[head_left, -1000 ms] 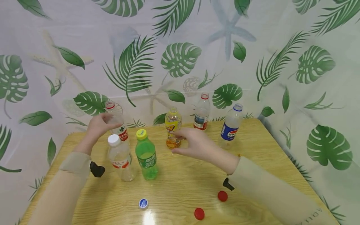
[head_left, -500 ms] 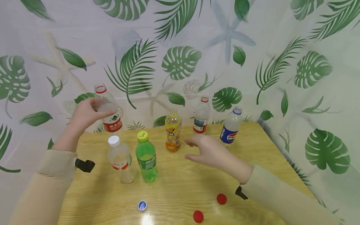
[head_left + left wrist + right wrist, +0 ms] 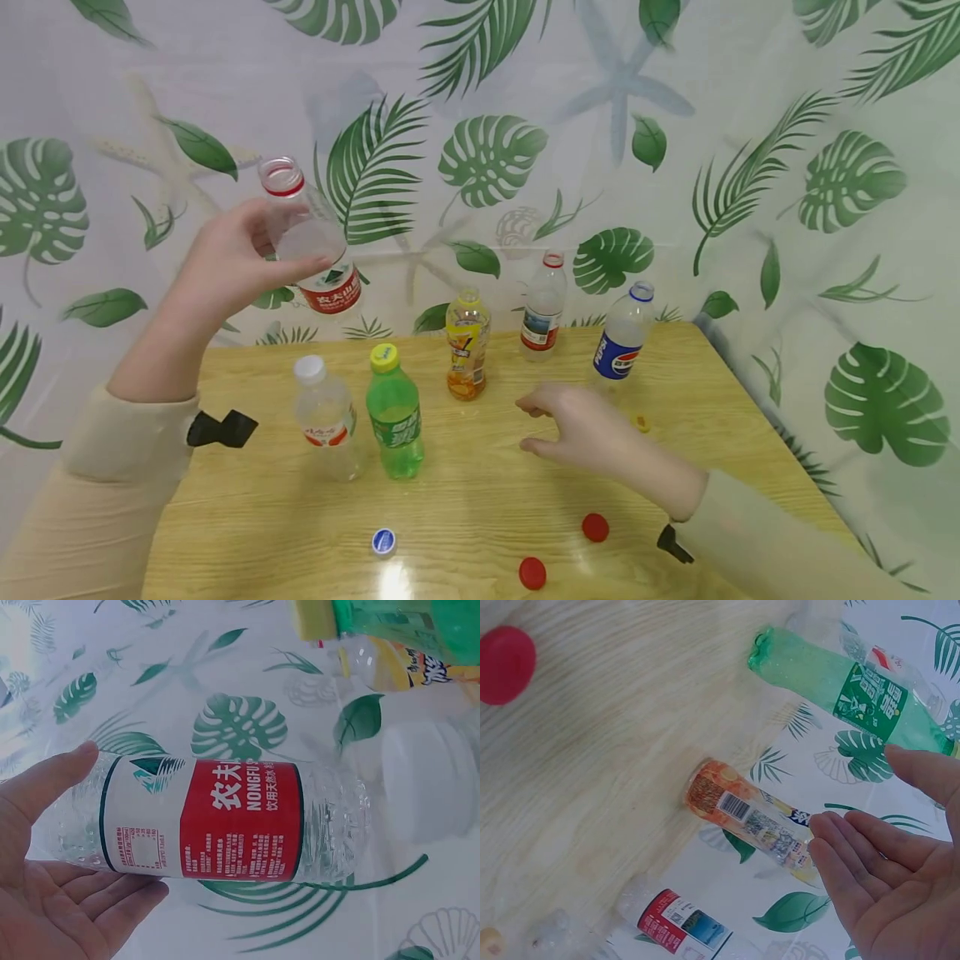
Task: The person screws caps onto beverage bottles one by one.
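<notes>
My left hand (image 3: 236, 258) grips a clear water bottle (image 3: 333, 287) with a red and white label, around its upper part. The bottle is uncapped, tilted and lifted above the table; in the left wrist view its label (image 3: 240, 817) faces the camera. My right hand (image 3: 588, 429) hovers over the table with relaxed fingers and holds nothing. Behind and left of it stands an uncapped yellow-labelled drink bottle (image 3: 467, 354) with orange at its base. That same drink bottle (image 3: 742, 814) lies just past my fingertips in the right wrist view.
A white-capped clear bottle (image 3: 327, 425) and a yellow-capped green bottle (image 3: 395, 425) stand front left. Another red-labelled water bottle (image 3: 543, 312) and a Pepsi bottle (image 3: 622, 342), both uncapped, stand at the back. A blue cap (image 3: 383, 542), red caps (image 3: 596, 527) and a yellow cap (image 3: 641, 423) lie on the table.
My left hand has raised the water bottle from the table, up and toward me. My right hand has moved away from the yellow-labelled drink bottle, to the right.
</notes>
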Demonstrator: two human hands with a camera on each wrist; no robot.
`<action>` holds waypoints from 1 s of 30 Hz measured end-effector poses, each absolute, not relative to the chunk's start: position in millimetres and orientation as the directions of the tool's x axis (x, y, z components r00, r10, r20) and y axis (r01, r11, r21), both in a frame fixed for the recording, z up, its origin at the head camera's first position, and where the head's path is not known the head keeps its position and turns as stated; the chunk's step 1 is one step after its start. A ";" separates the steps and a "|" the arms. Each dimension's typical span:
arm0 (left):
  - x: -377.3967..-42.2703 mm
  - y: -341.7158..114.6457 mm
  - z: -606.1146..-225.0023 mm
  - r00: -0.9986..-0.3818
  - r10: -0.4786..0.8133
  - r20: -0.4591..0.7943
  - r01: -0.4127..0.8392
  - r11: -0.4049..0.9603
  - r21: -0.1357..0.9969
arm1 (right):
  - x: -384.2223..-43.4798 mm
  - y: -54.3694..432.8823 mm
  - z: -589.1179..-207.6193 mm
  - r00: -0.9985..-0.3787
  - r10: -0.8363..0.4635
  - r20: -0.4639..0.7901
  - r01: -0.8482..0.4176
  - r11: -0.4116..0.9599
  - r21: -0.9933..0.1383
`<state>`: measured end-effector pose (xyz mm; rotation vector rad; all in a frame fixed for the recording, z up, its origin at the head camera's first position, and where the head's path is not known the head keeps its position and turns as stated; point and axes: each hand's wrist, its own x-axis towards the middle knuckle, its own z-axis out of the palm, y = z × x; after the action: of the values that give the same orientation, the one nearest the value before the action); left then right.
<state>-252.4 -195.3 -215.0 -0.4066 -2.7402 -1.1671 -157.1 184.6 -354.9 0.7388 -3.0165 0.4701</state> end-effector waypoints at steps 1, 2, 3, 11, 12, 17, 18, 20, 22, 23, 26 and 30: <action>-248.8 -191.7 -212.3 -0.951 0.198 0.239 0.310 0.648 0.696 | -155.7 185.7 -355.8 -0.888 -0.454 0.067 -0.453 0.842 -0.292; -245.3 -187.9 -209.8 -0.948 0.203 0.247 0.320 0.631 0.707 | -154.4 186.9 -356.9 -0.886 -0.458 0.069 -0.457 0.839 -0.295; -241.7 -184.1 -207.2 -0.944 0.208 0.256 0.330 0.616 0.715 | -153.0 188.0 -357.7 -0.885 -0.461 0.070 -0.459 0.836 -0.302; -215.4 -152.2 -189.4 -0.900 0.274 0.340 0.435 0.513 0.740 | -142.2 195.5 -360.2 -0.880 -0.471 0.061 -0.467 0.834 -0.293; -212.1 -148.5 -187.8 -0.894 0.286 0.346 0.447 0.503 0.740 | -141.0 196.0 -360.6 -0.881 -0.470 0.052 -0.463 0.836 -0.294; -198.3 -131.5 -184.7 -0.865 0.360 0.350 0.492 0.471 0.732 | -134.0 197.1 -365.8 -0.889 -0.456 -0.030 -0.423 0.846 -0.325; -196.2 -128.6 -185.1 -0.861 0.373 0.345 0.496 0.468 0.731 | -132.4 197.1 -367.5 -0.889 -0.455 -0.044 -0.417 0.846 -0.332; -192.7 -122.8 -186.7 -0.854 0.399 0.333 0.501 0.461 0.732 | -129.6 197.3 -371.2 -0.887 -0.457 -0.066 -0.409 0.844 -0.347; -190.4 -117.7 -189.5 -0.852 0.416 0.318 0.500 0.465 0.731 | -127.1 197.6 -375.1 -0.883 -0.463 -0.081 -0.408 0.839 -0.359; -189.7 -115.3 -191.2 -0.847 0.428 0.315 0.506 0.466 0.726 | -126.0 197.7 -376.9 -0.881 -0.464 -0.090 -0.403 0.838 -0.369; -189.1 -108.5 -196.6 -0.831 0.464 0.306 0.523 0.465 0.715 | -123.4 197.8 -382.2 -0.876 -0.465 -0.129 -0.385 0.835 -0.394; -189.2 -101.2 -205.0 -0.802 0.514 0.303 0.553 0.449 0.702 | -119.7 196.7 -389.1 -0.865 -0.469 -0.180 -0.359 0.828 -0.430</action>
<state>-189.2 -101.2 -205.0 -0.9704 -2.6347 -1.3034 -119.7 196.7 -389.1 0.7564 -3.2692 0.6737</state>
